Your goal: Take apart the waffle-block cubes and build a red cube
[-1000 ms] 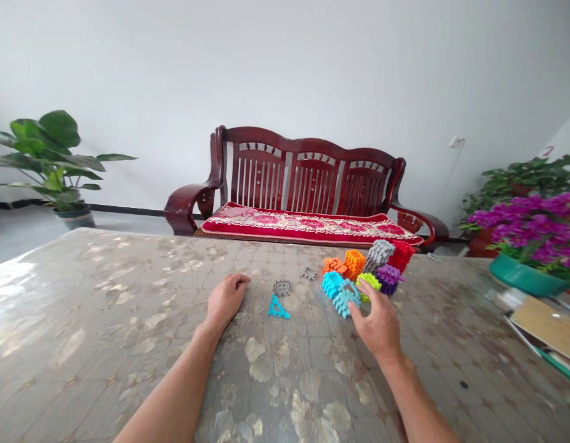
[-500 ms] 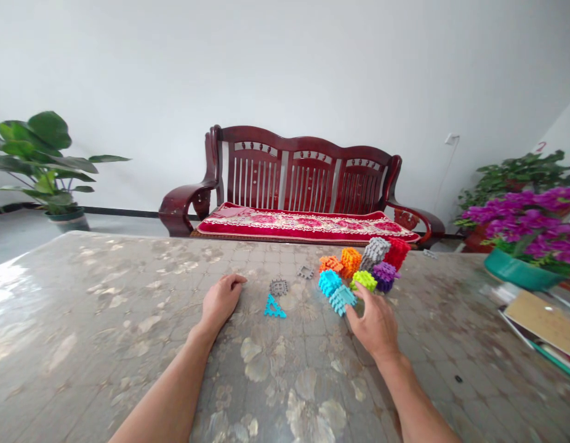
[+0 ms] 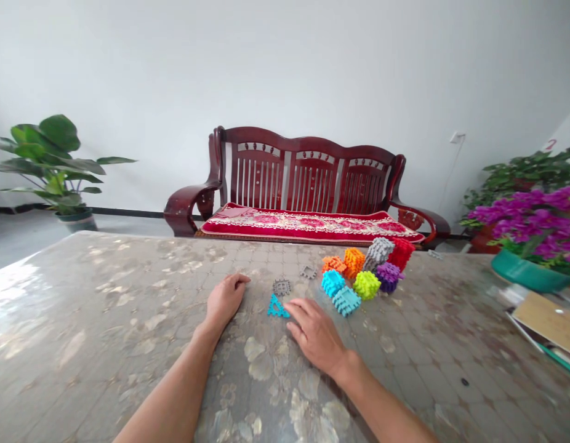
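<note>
My left hand (image 3: 226,299) rests on the table (image 3: 141,369) with its fingers curled together; what they hold, if anything, is hidden. My right hand (image 3: 315,332) has its fingers apart, the fingertips at the right corner of a flat blue triangular piece (image 3: 276,306). Just behind that piece lies a gray square piece (image 3: 281,287), and a gray open frame piece (image 3: 308,272) is farther back. Stacks of interlocking pieces stand to the right: blue (image 3: 333,283), teal (image 3: 346,301), lime (image 3: 367,285), orange (image 3: 354,263), gray (image 3: 378,253), red (image 3: 402,253) and purple (image 3: 390,275).
Purple flowers in a green pot (image 3: 527,269) and a pile of books or papers (image 3: 550,323) occupy the table's right side. A small black object (image 3: 465,382) lies near the right front. Beyond the table is a wooden bench (image 3: 308,166); a potted plant (image 3: 58,166) stands left.
My right hand has moved left from the lime and teal stacks to the blue triangular piece. My left hand has stayed in place on the table. The view has shifted slightly.
</note>
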The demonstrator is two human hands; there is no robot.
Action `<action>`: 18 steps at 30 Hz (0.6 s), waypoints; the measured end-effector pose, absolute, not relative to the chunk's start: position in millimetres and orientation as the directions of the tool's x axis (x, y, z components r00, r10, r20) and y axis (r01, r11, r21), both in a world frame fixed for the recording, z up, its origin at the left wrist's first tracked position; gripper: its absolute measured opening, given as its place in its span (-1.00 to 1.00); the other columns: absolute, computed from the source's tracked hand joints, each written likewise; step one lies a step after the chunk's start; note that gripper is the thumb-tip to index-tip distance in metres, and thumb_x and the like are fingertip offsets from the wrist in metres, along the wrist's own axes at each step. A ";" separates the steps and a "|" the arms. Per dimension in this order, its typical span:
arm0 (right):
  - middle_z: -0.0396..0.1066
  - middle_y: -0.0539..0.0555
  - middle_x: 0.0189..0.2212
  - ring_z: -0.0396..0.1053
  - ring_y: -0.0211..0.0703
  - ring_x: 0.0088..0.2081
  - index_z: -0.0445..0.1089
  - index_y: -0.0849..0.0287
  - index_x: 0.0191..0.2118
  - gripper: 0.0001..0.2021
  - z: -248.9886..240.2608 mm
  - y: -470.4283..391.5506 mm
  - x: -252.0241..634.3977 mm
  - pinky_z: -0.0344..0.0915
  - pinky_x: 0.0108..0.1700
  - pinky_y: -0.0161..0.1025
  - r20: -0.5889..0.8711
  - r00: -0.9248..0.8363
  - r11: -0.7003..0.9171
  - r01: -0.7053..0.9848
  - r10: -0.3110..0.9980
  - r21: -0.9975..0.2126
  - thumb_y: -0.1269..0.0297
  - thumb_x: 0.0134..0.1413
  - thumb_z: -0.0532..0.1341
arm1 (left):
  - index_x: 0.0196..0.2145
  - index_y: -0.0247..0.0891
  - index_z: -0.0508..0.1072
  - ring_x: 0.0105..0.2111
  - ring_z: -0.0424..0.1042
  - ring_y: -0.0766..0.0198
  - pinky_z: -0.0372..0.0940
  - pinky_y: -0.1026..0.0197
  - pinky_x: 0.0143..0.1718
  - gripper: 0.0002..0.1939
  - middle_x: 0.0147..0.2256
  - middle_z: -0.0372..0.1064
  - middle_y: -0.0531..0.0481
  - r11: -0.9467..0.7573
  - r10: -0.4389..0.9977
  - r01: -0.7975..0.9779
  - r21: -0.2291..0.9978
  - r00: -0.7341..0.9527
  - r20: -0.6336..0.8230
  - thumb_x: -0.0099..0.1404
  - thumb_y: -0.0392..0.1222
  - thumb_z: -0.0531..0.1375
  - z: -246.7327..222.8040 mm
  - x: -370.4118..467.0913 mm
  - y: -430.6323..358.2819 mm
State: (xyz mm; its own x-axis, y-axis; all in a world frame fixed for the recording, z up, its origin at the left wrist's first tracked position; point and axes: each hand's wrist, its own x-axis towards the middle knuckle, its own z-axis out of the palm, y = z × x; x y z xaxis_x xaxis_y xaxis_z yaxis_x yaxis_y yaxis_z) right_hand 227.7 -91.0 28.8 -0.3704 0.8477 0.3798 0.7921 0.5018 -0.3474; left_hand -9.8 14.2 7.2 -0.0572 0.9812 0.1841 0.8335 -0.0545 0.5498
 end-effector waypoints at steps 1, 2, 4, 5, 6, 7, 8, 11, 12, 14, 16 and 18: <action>0.40 0.07 -0.04 0.34 -0.09 0.00 0.33 0.02 0.12 -0.62 28.8 -88.1 223.3 0.29 0.06 -0.16 0.352 -0.375 0.489 0.806 0.858 -0.334 0.37 0.18 0.19 | -0.19 -0.12 0.55 -0.10 0.47 0.19 0.29 0.27 -0.12 -0.70 -0.11 0.53 0.02 -0.056 0.981 0.832 0.551 -0.057 0.185 0.27 -0.24 0.03 6.6 -10.0 14.7; 0.41 0.06 -0.09 0.35 -0.09 -0.04 0.35 0.01 0.10 -0.64 28.8 -85.1 220.0 0.30 0.02 -0.16 0.330 -0.377 0.476 0.822 0.866 -0.312 0.35 0.18 0.21 | -0.19 -0.11 0.55 -0.10 0.47 0.20 0.30 0.27 -0.12 -0.70 -0.11 0.54 0.02 -0.057 0.981 0.831 0.553 -0.057 0.187 0.26 -0.24 0.03 6.0 -10.3 15.1; 0.41 0.05 -0.17 0.34 -0.08 -0.08 0.41 0.01 0.01 -0.72 28.2 -79.6 215.8 0.29 -0.03 -0.17 0.305 -0.386 0.465 0.849 0.871 -0.252 0.32 0.16 0.25 | -0.20 -0.11 0.55 -0.10 0.47 0.20 0.30 0.27 -0.11 -0.70 -0.11 0.54 0.03 -0.062 0.980 0.831 0.553 -0.055 0.192 0.27 -0.24 0.04 4.8 -10.8 15.9; 0.41 0.05 -0.20 0.33 -0.08 -0.09 0.43 0.02 -0.04 -0.77 27.5 -77.3 214.3 0.28 -0.05 -0.18 0.298 -0.396 0.466 0.857 0.869 -0.220 0.33 0.16 0.24 | -0.20 -0.11 0.55 -0.11 0.48 0.20 0.30 0.28 -0.11 -0.70 -0.12 0.54 0.03 -0.063 0.980 0.831 0.553 -0.055 0.193 0.27 -0.24 0.04 4.4 -11.0 16.2; 0.41 0.05 -0.22 0.33 -0.08 -0.11 0.44 0.03 -0.08 -0.81 26.5 -75.5 213.2 0.27 -0.06 -0.19 0.293 -0.401 0.464 0.865 0.868 -0.190 0.35 0.18 0.22 | -0.20 -0.10 0.55 -0.11 0.48 0.20 0.30 0.28 -0.11 -0.70 -0.12 0.54 0.03 -0.062 0.980 0.832 0.552 -0.055 0.194 0.27 -0.24 0.04 4.0 -11.1 16.4; 0.41 0.05 -0.23 0.33 -0.09 -0.12 0.45 0.05 -0.11 -0.82 25.2 -74.2 212.3 0.27 -0.08 -0.20 0.290 -0.400 0.457 0.875 0.869 -0.163 0.38 0.21 0.18 | -0.20 -0.10 0.55 -0.11 0.48 0.20 0.30 0.28 -0.12 -0.71 -0.12 0.54 0.03 -0.061 0.980 0.833 0.550 -0.055 0.193 0.27 -0.23 0.04 3.8 -11.3 16.5; 0.41 0.06 -0.24 0.32 -0.10 -0.13 0.45 0.06 -0.12 -0.81 23.5 -73.4 211.8 0.26 -0.09 -0.21 0.286 -0.395 0.445 0.885 0.873 -0.138 0.41 0.23 0.14 | -0.20 -0.11 0.55 -0.12 0.48 0.20 0.30 0.27 -0.12 -0.71 -0.12 0.54 0.02 -0.060 0.980 0.834 0.549 -0.056 0.192 0.27 -0.23 0.03 3.7 -11.3 16.5; 0.41 0.07 -0.25 0.33 -0.11 -0.15 0.45 0.08 -0.15 -0.75 17.8 -74.1 212.7 0.25 -0.11 -0.23 0.277 -0.368 0.407 0.909 0.888 -0.095 0.48 0.25 0.06 | -0.19 -0.12 0.54 -0.11 0.47 0.19 0.30 0.26 -0.12 -0.70 -0.12 0.53 0.00 -0.060 0.981 0.834 0.548 -0.053 0.187 0.27 -0.24 0.03 3.9 -11.2 16.1; 0.41 0.07 -0.25 0.33 -0.11 -0.14 0.45 0.08 -0.15 -0.75 16.0 -75.1 214.0 0.25 -0.10 -0.24 0.279 -0.350 0.390 0.915 0.894 -0.104 0.48 0.25 0.06 | -0.19 -0.12 0.54 -0.11 0.47 0.19 0.30 0.25 -0.12 -0.70 -0.12 0.53 0.00 -0.062 0.981 0.833 0.550 -0.051 0.187 0.27 -0.24 0.03 4.2 -11.1 15.9; 0.42 0.07 -0.26 0.34 -0.11 -0.15 0.46 0.08 -0.16 -0.73 13.9 -77.6 217.4 0.25 -0.10 -0.25 0.287 -0.298 0.352 0.923 0.910 -0.155 0.48 0.27 0.05 | -0.20 -0.12 0.54 -0.11 0.47 0.18 0.30 0.25 -0.11 -0.70 -0.12 0.53 0.00 -0.065 0.981 0.830 0.554 -0.050 0.189 0.27 -0.24 0.03 4.8 -10.8 15.4; 0.43 0.06 -0.27 0.35 -0.12 -0.16 0.47 0.06 -0.16 -0.74 13.9 -79.7 220.2 0.25 -0.10 -0.26 0.302 -0.244 0.317 0.922 0.922 -0.222 0.45 0.28 0.05 | -0.21 -0.11 0.55 -0.10 0.47 0.19 0.30 0.25 -0.11 -0.71 -0.12 0.53 0.02 -0.062 0.980 0.829 0.556 -0.054 0.190 0.26 -0.24 0.04 5.3 -10.5 15.1; 0.43 0.05 -0.25 0.35 -0.12 -0.14 0.47 0.05 -0.15 -0.78 15.7 -80.0 220.4 0.25 -0.08 -0.25 0.327 -0.204 0.299 0.914 0.923 -0.275 0.41 0.28 0.08 | -0.21 -0.10 0.54 -0.10 0.47 0.20 0.30 0.26 -0.10 -0.71 -0.11 0.53 0.03 -0.058 0.980 0.831 0.554 -0.057 0.188 0.26 -0.24 0.04 5.5 -10.4 15.0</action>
